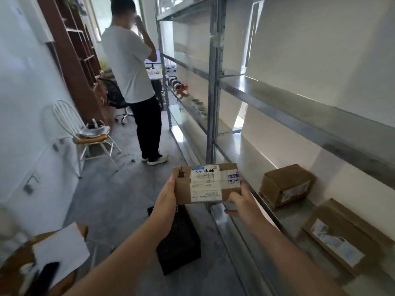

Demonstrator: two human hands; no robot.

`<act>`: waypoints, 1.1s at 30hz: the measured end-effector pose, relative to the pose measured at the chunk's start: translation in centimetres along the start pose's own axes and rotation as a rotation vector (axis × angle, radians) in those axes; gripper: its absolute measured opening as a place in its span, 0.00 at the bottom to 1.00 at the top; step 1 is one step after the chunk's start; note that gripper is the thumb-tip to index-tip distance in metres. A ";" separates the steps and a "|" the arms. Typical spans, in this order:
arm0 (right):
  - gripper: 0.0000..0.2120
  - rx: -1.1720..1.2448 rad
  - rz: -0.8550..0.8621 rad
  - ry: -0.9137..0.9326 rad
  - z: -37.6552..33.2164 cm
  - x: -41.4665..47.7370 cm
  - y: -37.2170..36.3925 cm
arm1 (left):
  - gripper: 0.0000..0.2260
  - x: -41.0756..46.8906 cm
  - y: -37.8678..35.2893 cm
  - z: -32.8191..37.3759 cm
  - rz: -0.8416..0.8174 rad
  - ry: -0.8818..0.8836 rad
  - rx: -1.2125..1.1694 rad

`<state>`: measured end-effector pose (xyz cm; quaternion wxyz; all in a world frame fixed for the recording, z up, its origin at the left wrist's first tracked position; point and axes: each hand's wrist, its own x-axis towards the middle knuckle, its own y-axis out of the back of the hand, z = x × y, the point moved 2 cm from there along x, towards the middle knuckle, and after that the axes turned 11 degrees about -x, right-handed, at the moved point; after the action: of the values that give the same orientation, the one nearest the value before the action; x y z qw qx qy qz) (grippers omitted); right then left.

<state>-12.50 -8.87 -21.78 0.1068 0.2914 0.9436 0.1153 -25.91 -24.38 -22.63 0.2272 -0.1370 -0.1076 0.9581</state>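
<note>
**Labelled parcel held in both hands beside the steel shelving**

A small brown cardboard parcel (206,183) with a white shipping label across its top is held in the air by both hands, flat and label up. It is carried by nothing else. It hangs over the grey floor (119,189), just in front of the front edge of the lowest shelf of the grey metal shelving (286,218), and above a black plastic crate (179,242) that stands on the floor.

The left hand (165,196) grasps the parcel's left end, its thumb lying along the top edge; the fingers beneath are hidden. The right hand (241,202) clasps the near right corner, with its fingers curled round the edge of the cardboard.

Two more parcels lie on the lowest shelf. A squat brown cardboard box (286,184) sits toward the shelf's back edge. A flatter brown cardboard box with a white label (346,238) lies nearer, close to the front edge and apart from the first.

Further down the aisle a person in a white T-shirt and black trousers (130,67) stands with their back turned, close to the shelving. A white wire chair with a tan cushion (70,120) stands against the left wall. At the lower left corner, blurred, a white sheet of paper (62,248) lies on a brown surface.
</note>
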 end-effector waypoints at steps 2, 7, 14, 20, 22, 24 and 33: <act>0.25 0.000 -0.038 -0.009 -0.8 2.1 -2.6 | 0.21 1.1 2.5 0.4 0.045 -0.012 0.010; 0.18 -0.046 -0.058 -0.020 -2.8 6.2 -9.4 | 0.22 4.7 8.7 2.0 0.092 -0.039 0.051; 0.11 -0.192 -0.046 -0.016 -5.5 12.4 -18.8 | 0.24 10.1 17.4 4.5 0.150 0.016 -0.011; 0.11 -0.278 0.006 -0.016 -6.3 16.7 -25.3 | 0.21 14.1 23.5 5.2 0.180 0.014 -0.014; 0.14 -0.267 0.014 -0.024 -5.6 17.8 -26.8 | 0.19 15.1 25.0 4.7 0.185 0.034 -0.052; 0.16 -0.282 0.006 -0.033 -5.0 18.5 -27.6 | 0.18 15.8 26.0 4.1 0.204 0.058 -0.095; 0.18 -0.342 -0.069 -0.029 -2.8 26.1 -28.1 | 0.17 22.2 25.9 2.3 0.320 0.093 -0.124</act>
<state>-49.08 -16.85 -30.46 0.1722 0.2380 0.9181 0.2660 -56.23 -37.03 -32.13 0.0678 -0.2102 -0.1326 0.9662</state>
